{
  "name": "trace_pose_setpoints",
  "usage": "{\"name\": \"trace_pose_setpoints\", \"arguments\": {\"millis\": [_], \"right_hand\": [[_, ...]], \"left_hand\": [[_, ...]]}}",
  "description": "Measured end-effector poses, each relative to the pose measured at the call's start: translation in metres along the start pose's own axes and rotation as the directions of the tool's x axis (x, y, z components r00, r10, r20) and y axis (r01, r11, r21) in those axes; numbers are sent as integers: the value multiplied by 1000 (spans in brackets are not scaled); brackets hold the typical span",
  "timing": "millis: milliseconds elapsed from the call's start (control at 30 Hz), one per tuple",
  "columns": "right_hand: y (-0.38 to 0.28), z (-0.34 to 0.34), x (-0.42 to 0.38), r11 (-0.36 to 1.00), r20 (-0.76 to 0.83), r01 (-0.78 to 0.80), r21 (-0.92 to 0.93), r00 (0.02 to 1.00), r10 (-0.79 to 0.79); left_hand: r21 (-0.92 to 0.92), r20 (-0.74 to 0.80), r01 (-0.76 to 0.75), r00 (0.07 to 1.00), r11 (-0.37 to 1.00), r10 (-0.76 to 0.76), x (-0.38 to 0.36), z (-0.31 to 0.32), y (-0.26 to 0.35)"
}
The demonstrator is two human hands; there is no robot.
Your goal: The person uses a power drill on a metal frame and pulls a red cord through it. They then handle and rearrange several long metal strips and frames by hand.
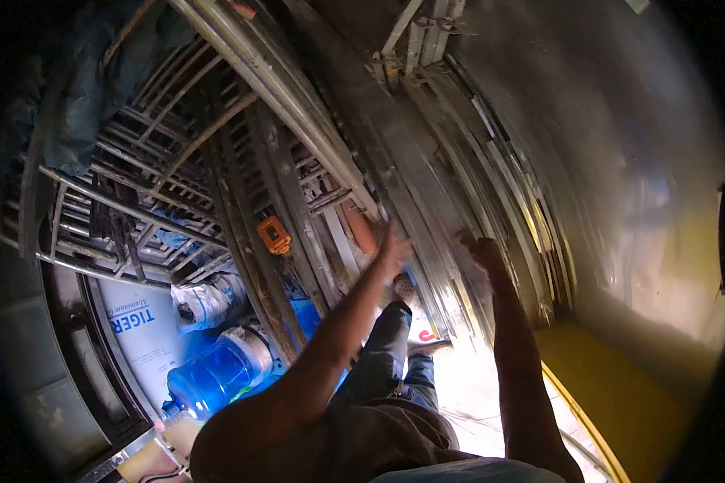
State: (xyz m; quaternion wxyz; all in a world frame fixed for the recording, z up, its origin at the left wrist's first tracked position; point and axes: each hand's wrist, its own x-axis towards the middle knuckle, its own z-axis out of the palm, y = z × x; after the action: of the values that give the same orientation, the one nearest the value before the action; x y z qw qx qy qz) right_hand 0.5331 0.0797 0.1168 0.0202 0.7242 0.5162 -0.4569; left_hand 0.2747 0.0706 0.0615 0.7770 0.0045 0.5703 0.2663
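Both arms reach forward over long metal bars (415,217) that lean lengthwise in front of me. My left hand (393,253) is beside the end of a thick bright metal profile (298,109), its blurred fingers stretched out and apart, with nothing visible in them. My right hand (481,251) is in front of the grey bars and nearest to the bundle of thin strips (532,213) on the right. Motion blur and shadow smear its fingers. A reddish-brown bar (359,227) stands just left of my left hand.
Metal racks or grilles (149,189) fill the left side. An orange plastic part (274,235) sits by upright bars. A large blue water bottle (209,374) lies at lower left near a white TIGER-printed panel (141,326). On the right is a shiny metallic surface (620,161).
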Motion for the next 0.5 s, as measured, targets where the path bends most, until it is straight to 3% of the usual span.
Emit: {"name": "trace_pose_setpoints", "arguments": {"millis": [33, 67, 167, 267, 300, 333, 367, 433, 500], "right_hand": [[-7, 0, 7, 994, 16, -26, 110, 1000, 25], [-14, 3, 17, 995, 22, -24, 102, 1000, 22], [-44, 11, 46, 991, 55, -128, 31, 990, 126], [-78, 32, 46, 990, 28, -117, 75, 993, 115], [-87, 31, 47, 968, 230, -159, 194, 967, 112], [-92, 39, 51, 976, 164, -107, 189, 984, 76], [-96, 44, 57, 980, 117, -64, 188, 992, 42], [-101, 47, 73, 981, 61, 0, 196, 998, -12], [-103, 50, 84, 975, 31, 48, 215, 998, -56]], "left_hand": [[35, 69, 5, 998, 999, -8, -6, 5, -29], [-5, 28, 0, 1000, 1000, 0, -13, 20, -51], [-172, 131, -3, 991, 985, 26, 0, 43, -95], [-195, 202, -2, 979, 981, 42, 9, 59, -83], [-153, 12, -83, 996, 985, 86, 17, 66, -81], [-92, -174, -158, 975, 983, 140, 21, 70, -72], [-83, -180, -158, 973, 984, 141, 21, 67, -66], [158, -299, -158, 933, 975, 200, 21, 64, -48], [180, -387, -123, 903, 976, 185, 24, 69, -30]]}}
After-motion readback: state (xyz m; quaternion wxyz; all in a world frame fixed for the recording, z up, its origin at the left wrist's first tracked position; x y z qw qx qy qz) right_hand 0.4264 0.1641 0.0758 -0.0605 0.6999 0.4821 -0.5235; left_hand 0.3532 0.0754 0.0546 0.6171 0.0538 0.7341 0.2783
